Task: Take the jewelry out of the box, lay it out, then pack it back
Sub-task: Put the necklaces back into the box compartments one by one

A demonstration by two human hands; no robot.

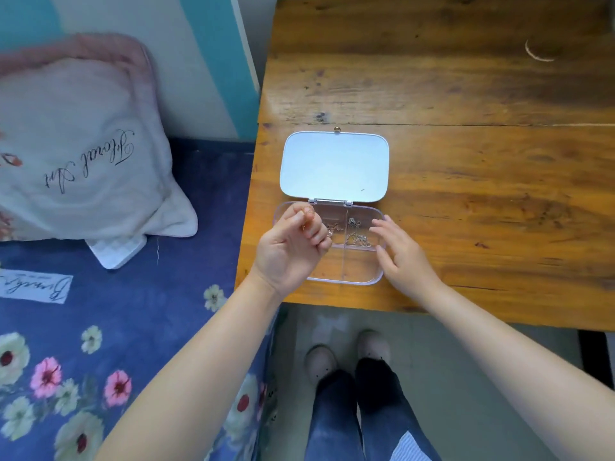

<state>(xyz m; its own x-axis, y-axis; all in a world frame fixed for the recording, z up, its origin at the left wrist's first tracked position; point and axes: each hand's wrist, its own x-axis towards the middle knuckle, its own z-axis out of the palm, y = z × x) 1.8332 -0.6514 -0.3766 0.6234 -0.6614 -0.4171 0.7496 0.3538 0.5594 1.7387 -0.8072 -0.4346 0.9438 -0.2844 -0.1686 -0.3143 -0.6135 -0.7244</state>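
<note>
A clear plastic jewelry box (346, 276) lies open near the front left corner of the wooden table, its white lid (334, 166) folded back flat. Thin chains and small silver pieces (357, 236) lie in its upper compartments. My left hand (289, 247) hovers over the box's left side, fingers pinched on a small gold-coloured ring (310, 212). My right hand (401, 252) rests on the box's right edge with fingers spread, holding nothing.
The wooden table (466, 161) stretches right and back. A bed with a blue flowered sheet (116, 327) and a white pillow (76, 151) lies to the left. My feet in light slippers (346, 354) stand on the floor below the table edge.
</note>
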